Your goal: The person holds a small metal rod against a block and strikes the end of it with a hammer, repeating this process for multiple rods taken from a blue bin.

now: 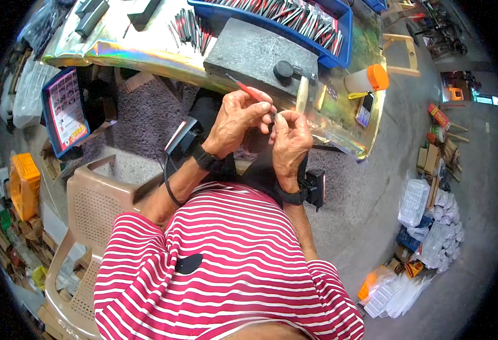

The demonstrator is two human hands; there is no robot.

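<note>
My left hand [239,119] grips a thin red-handled tool [247,89] whose dark tip points up and left over the table edge. Pressed against it, my right hand [290,137] pinches a small part between thumb and fingers; the part is mostly hidden. Both hands meet just in front of a grey stone slab [254,51] lying on the shiny foil-covered table [147,54]. A black round-headed mallet [286,71] and a pale wooden handle [302,94] lie on the slab's near corner.
A blue tray [344,39] holds several red-and-dark tools, with more loose ones [189,28] beside it. An orange-capped jar [368,79] and a phone [364,110] sit at the table's right end. A beige plastic chair [87,209] stands to my left. Bagged goods [430,226] lie on the floor.
</note>
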